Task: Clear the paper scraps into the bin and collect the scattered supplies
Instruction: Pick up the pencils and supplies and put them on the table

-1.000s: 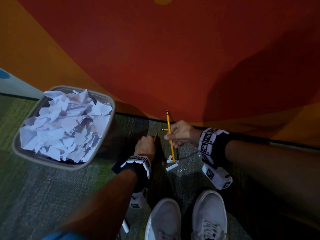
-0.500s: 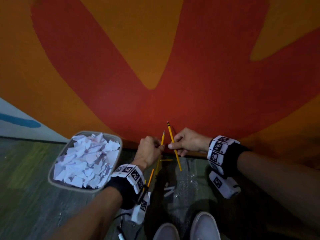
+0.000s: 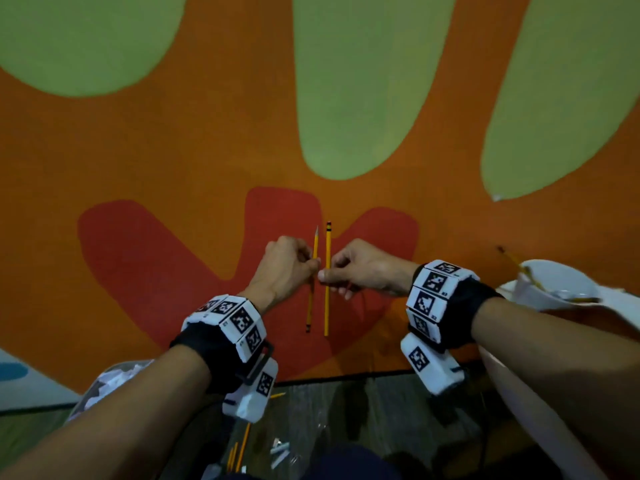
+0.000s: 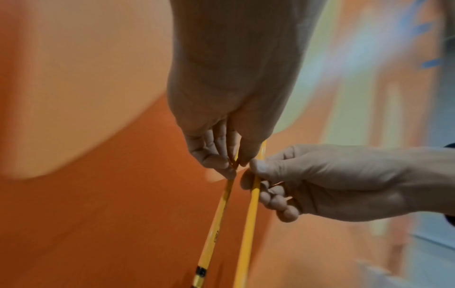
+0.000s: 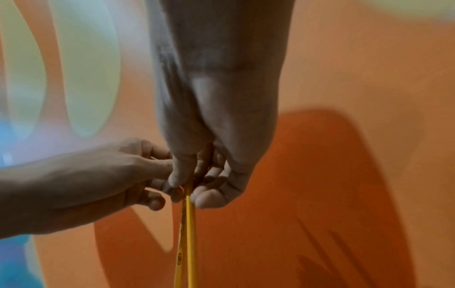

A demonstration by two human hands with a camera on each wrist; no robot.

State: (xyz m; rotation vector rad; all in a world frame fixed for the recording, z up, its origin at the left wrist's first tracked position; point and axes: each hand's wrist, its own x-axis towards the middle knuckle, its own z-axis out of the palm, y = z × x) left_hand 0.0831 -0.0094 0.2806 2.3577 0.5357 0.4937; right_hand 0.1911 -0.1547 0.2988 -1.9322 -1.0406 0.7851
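Observation:
Both hands are raised in front of the painted wall, each pinching one yellow pencil upright. My left hand [image 3: 294, 261] holds the left pencil [image 3: 311, 299] with its sharpened tip up. My right hand [image 3: 349, 270] holds the right pencil [image 3: 327, 306] with its eraser end up. The two pencils stand side by side, almost touching. In the left wrist view the left pencil [image 4: 216, 224] and the right pencil [image 4: 248, 224] run down from the fingertips. The bin [image 3: 104, 386] of paper scraps shows at lower left, partly behind my left forearm.
Several more pencils [image 3: 239, 448] and white chalk-like pieces [image 3: 280, 453] lie on the carpet below my hands. A white cup [image 3: 554, 285] with pencils in it sits at the right on a white surface. The orange, red and green wall [image 3: 207, 150] is close ahead.
My head and both hands have risen from the floor. The two pencils, crossed at an angle before, now stand parallel and close together. The bin has slid to the lower left edge.

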